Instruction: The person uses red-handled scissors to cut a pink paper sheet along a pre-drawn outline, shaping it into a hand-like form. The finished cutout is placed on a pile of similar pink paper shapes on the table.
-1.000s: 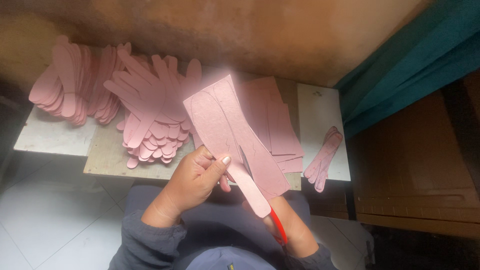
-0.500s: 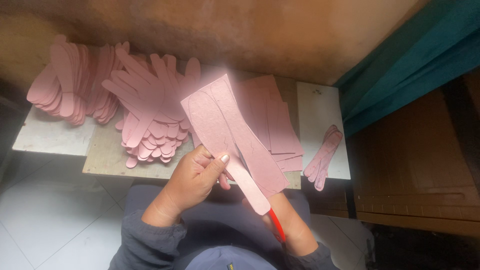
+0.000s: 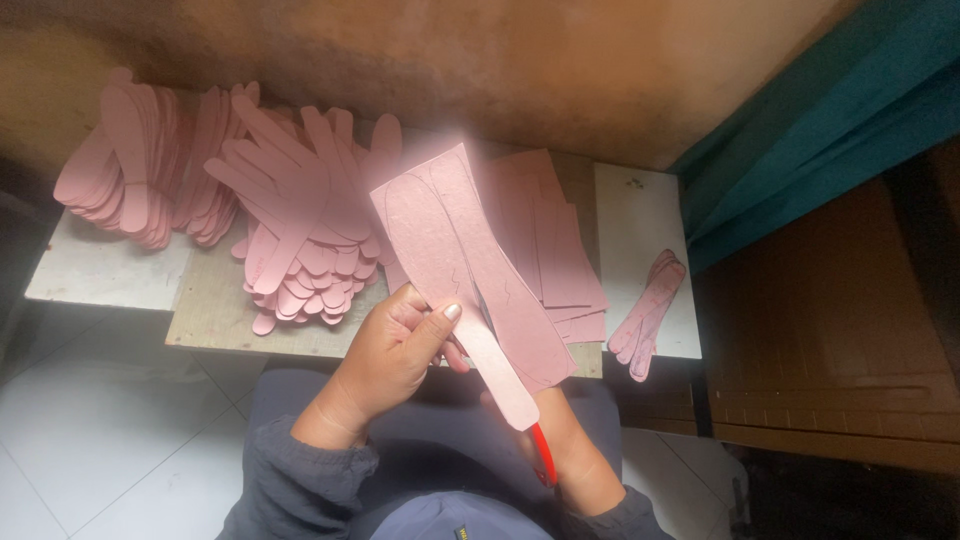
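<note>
Sheet: pink cardboard sheet with traced sole outlines, raised between both hands.
Left hand: pinching the sheet's lower edge.
Right hand: beneath the sheet, closed on red-handled scissors.
Beyond: heaps of pink cut-out soles.

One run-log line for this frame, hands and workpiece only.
left hand: grip on pink sheet | right hand: red-handled scissors, cutting sheet | table: cut pink shapes
</note>
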The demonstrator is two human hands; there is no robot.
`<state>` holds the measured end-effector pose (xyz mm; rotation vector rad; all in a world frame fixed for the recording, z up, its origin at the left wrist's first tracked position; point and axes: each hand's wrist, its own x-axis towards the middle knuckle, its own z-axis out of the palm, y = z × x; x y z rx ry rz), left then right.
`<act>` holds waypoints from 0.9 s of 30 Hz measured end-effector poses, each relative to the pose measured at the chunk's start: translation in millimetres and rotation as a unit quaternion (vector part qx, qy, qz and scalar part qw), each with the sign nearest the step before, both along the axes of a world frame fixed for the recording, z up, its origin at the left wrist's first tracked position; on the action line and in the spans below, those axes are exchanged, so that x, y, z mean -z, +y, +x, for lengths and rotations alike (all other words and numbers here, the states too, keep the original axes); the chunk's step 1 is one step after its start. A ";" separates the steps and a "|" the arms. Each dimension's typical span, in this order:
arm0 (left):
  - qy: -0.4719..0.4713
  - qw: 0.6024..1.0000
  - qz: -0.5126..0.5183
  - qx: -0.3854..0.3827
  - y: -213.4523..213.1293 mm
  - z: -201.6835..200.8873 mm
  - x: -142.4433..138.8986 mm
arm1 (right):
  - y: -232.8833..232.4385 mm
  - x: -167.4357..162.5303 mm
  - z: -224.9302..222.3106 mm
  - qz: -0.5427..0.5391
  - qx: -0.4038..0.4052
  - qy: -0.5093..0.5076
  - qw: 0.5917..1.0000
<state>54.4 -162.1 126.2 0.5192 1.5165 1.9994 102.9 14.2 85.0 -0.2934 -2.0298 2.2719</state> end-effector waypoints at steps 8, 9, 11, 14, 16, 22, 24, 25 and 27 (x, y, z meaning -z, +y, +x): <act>0.062 0.994 0.064 -0.061 -5.5 -5.8 -11.4 | -4.2 1.2 0.4 0.002 -0.003 0.001 1.000; 0.063 0.996 0.029 -0.058 -5.6 -5.9 -13.2 | -5.9 1.6 0.6 0.006 -0.004 0.001 1.000; 0.066 0.995 -0.044 -0.053 -7.4 -5.6 -16.3 | -9.2 2.6 2.7 0.006 -0.006 -0.002 1.000; 0.063 0.998 -0.018 -0.025 -8.5 -4.0 -18.4 | -9.4 3.3 7.0 0.008 -0.007 -0.007 1.000; 0.020 1.000 0.011 -0.013 -6.9 -1.8 -18.2 | -9.1 4.6 6.9 0.011 -0.005 -0.012 1.000; 0.007 1.000 0.020 -0.007 -6.1 -1.7 -19.3 | -6.7 6.8 23.8 0.013 -0.011 -0.031 0.999; 0.017 1.000 0.008 -0.015 -6.8 -2.1 -19.4 | -6.8 6.4 32.6 0.013 -0.017 -0.044 0.999; 0.021 1.000 0.002 -0.022 -7.0 -2.2 -19.1 | -6.4 5.0 39.3 0.014 -0.023 -0.053 0.998; 0.041 0.999 -0.001 -0.030 -6.6 -2.1 -17.0 | -6.1 -0.2 51.6 0.021 -0.036 -0.074 0.996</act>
